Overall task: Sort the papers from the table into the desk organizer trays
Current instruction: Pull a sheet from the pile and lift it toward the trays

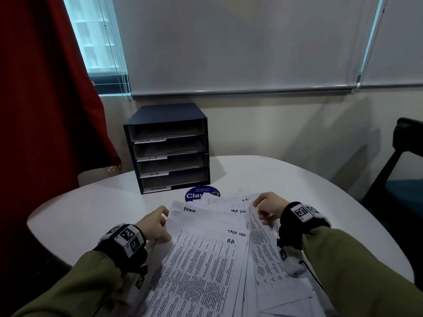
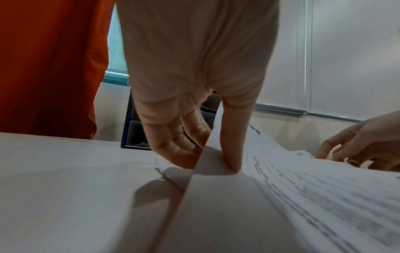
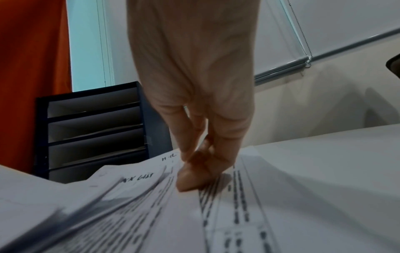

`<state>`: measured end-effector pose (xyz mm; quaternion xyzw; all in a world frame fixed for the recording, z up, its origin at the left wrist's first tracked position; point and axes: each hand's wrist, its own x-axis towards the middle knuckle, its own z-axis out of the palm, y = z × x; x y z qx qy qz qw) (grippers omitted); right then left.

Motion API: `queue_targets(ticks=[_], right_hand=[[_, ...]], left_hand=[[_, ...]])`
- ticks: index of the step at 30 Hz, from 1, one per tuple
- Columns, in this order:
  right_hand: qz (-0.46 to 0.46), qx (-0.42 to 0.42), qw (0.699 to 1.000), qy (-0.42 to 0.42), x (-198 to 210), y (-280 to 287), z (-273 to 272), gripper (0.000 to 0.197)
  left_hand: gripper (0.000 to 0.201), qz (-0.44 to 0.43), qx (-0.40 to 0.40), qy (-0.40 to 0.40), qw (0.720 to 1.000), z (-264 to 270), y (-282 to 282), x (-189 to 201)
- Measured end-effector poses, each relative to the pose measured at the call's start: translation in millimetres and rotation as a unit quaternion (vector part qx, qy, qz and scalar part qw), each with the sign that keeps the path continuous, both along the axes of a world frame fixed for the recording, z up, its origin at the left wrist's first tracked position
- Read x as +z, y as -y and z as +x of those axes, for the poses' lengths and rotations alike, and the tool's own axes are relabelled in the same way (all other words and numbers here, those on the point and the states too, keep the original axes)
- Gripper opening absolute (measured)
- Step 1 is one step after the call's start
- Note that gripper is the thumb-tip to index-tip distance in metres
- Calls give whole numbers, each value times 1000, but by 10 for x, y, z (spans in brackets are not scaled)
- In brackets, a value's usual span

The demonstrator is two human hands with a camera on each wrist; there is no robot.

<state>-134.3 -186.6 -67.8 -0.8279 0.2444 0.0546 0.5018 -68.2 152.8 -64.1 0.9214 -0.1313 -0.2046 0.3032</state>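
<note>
Several printed papers lie fanned across the white round table, with handwritten headings such as ADMIN, TASK LIST and H.R. My left hand pinches the left edge of one sheet, thumb on top and fingers underneath, so that edge is lifted off the table. My right hand sits at the top of the rightmost sheet, its bunched fingertips pinching the paper near the H.R. heading. The dark blue desk organizer stands behind the papers with four labelled trays that hold sheets.
A round blue sticker lies between the organizer and the papers. A red curtain hangs at the left, close to the table. A dark chair stands at the right. The wall and a lowered blind are behind the organizer.
</note>
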Motion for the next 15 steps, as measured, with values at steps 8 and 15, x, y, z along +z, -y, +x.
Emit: queue_targets(ticks=[8, 15], right_hand=[[-87, 78, 993, -3, 11, -182, 64, 18], [-102, 33, 985, 136, 35, -180, 125, 23]], left_hand=[[48, 17, -39, -11, 999, 21, -23, -53], [42, -42, 2, -48, 998, 68, 8, -63]])
